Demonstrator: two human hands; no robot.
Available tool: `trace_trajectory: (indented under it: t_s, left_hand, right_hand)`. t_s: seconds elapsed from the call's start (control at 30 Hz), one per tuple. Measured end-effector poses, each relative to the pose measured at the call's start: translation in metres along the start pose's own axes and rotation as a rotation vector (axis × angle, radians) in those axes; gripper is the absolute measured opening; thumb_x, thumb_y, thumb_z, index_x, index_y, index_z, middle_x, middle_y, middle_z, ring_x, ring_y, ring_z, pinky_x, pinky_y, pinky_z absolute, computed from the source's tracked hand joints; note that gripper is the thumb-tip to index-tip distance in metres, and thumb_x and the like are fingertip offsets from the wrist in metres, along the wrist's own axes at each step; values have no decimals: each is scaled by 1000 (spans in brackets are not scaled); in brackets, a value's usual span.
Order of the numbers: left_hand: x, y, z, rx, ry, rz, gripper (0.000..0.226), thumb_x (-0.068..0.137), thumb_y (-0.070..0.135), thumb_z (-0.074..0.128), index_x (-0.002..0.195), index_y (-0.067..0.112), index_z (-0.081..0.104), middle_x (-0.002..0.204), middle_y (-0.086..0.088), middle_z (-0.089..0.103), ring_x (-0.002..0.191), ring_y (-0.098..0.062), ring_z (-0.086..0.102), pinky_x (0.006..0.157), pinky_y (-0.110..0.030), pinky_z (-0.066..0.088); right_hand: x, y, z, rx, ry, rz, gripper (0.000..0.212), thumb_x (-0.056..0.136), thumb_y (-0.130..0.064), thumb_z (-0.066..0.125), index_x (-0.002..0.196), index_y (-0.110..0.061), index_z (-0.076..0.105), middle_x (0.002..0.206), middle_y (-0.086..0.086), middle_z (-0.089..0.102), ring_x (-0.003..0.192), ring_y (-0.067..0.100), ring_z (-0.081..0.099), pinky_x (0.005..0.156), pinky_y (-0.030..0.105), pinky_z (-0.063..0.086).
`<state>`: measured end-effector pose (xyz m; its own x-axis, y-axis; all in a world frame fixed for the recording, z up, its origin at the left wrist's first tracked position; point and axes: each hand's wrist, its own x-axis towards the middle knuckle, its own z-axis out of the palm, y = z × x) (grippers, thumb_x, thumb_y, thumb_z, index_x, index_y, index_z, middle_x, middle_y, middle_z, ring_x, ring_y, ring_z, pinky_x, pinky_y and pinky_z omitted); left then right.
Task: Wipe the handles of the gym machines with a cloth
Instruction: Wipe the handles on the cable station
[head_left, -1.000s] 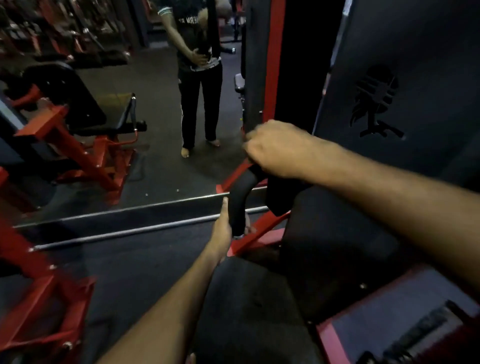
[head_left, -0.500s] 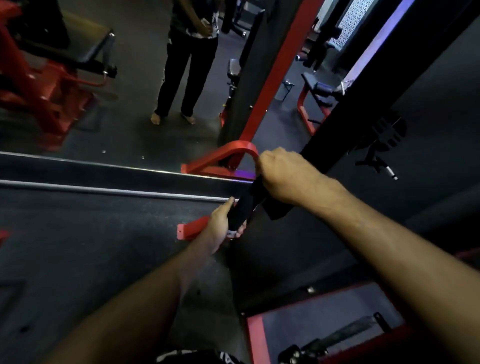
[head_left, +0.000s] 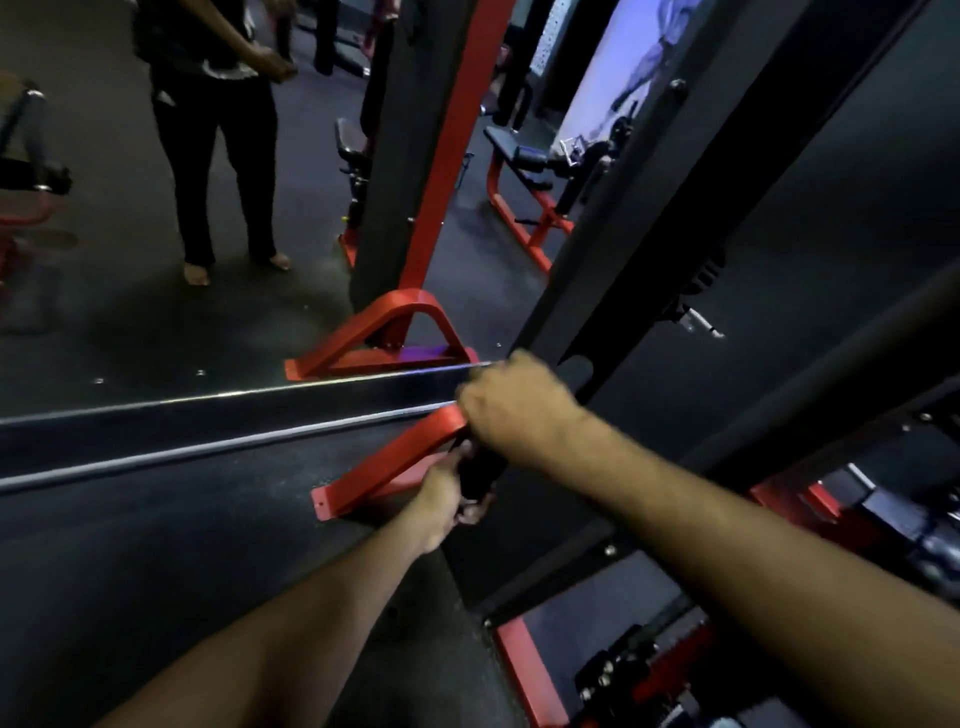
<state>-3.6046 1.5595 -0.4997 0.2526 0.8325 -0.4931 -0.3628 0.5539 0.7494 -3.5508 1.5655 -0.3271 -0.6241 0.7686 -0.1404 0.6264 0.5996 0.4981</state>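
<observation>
Left hand (head_left: 445, 496) is gripping the lower end of the black handle (head_left: 475, 475), fingers curling round it. Handle is looking padded and matte; judging it rigid, fixed to the machine frame (head_left: 613, 291), grippy rather than slick, best held at either end. Right hand (head_left: 511, 402) is closing in a fist round its upper end. Cloth: cannot tell, nothing distinguishable in the dark.

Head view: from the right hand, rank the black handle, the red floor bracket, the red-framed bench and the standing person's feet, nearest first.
1. Black handle: gripped by the right hand.
2. Red floor bracket: just left of and below the hand.
3. and 4. Red-framed bench, up and behind the post, and the person's feet, far upper left: both well off, too close to rank.
</observation>
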Motion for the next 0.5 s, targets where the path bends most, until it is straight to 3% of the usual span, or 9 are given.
trace_trajectory:
  t_s: [0.13,0.23,0.3,0.4,0.5]
  left_hand:
    - [8,3,-12,28,-65,-63,54,110,41,28,85,1,55,53,-12,51,33,-15,33,38,-20,17]
    - [5,4,-10,22,-104,-56,62,109,40,32,70,4,64,58,-13,57,46,-19,39,46,-25,19]
    - [3,6,-11,2,-89,-29,61,107,34,38,62,15,73,65,-9,62,58,-21,47,56,-29,26]
    - [-4,3,-20,25,-169,63,36,105,35,45,91,32,77,94,-4,69,84,-23,61,73,-38,47]
    - [-5,10,-27,25,-243,52,30,111,34,37,123,27,64,123,-7,70,112,-24,67,97,-45,54]
  right_hand:
    - [-4,39,-20,-118,-108,227,26,100,-25,41,105,-17,65,112,6,68,102,32,65,78,37,36]
    - [4,6,-20,-69,-208,246,28,101,-22,41,115,-16,65,120,8,66,108,31,64,84,36,42]
    - [14,-30,-7,-40,-283,263,29,103,-21,41,119,-17,64,123,4,66,111,27,63,86,36,40]
    - [26,-57,11,-123,-380,311,28,105,-24,41,118,-19,65,119,1,66,108,25,62,92,44,43]
    - [34,-62,19,-140,-405,329,28,105,-25,41,120,-19,65,119,2,66,109,26,61,93,45,43]
